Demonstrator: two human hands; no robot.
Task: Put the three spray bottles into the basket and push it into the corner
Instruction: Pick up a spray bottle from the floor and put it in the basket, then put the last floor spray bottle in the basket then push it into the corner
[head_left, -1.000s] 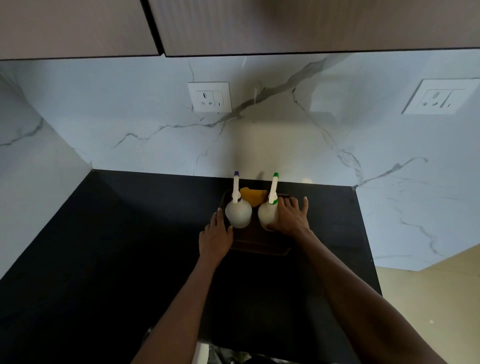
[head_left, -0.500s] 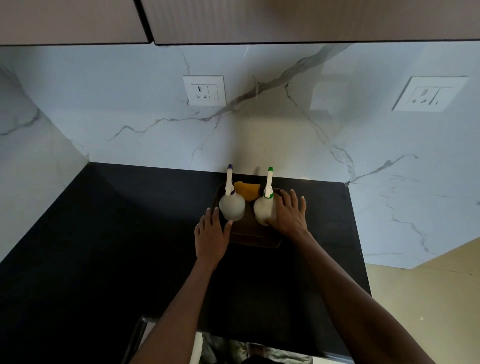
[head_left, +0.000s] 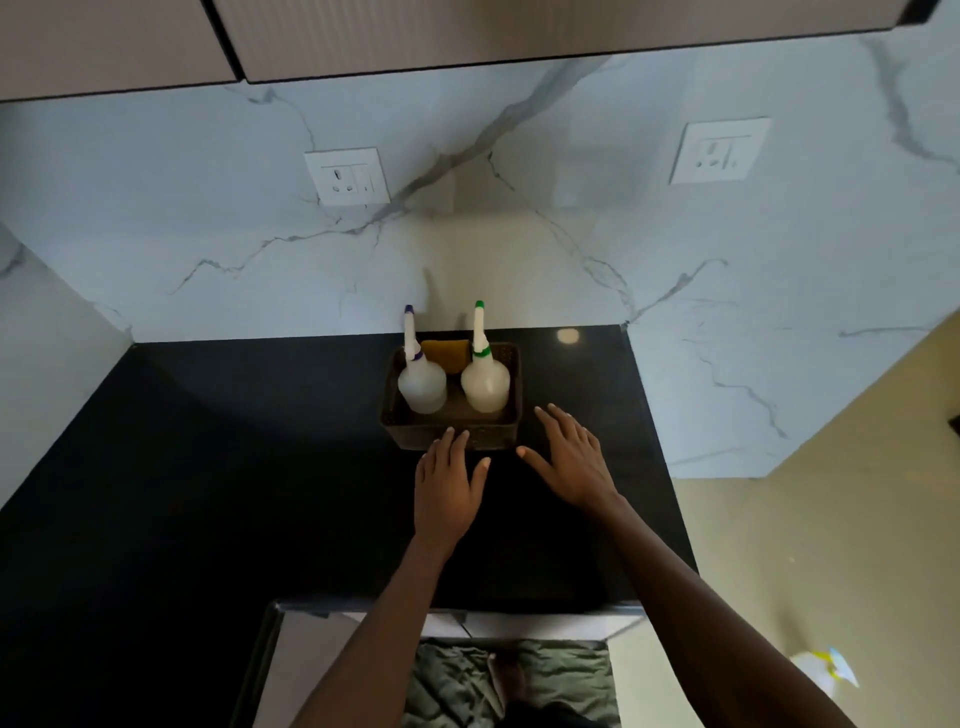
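On the black countertop (head_left: 208, 493), seen from the head camera, a dark basket (head_left: 451, 435) stands close to the marble back wall (head_left: 519, 249), well short of the left corner. Two white spray bottles stand upright inside it: one with a purple tip (head_left: 422, 383) on the left, one with a green collar (head_left: 485, 383) on the right, and a yellow item (head_left: 444, 353) behind them. Left hand (head_left: 448, 488) lies flat, fingers loosely spread, fingertips touching the basket's front wall. Right hand (head_left: 570, 462) is flat, fingers splayed, just beside the basket, holding nothing.
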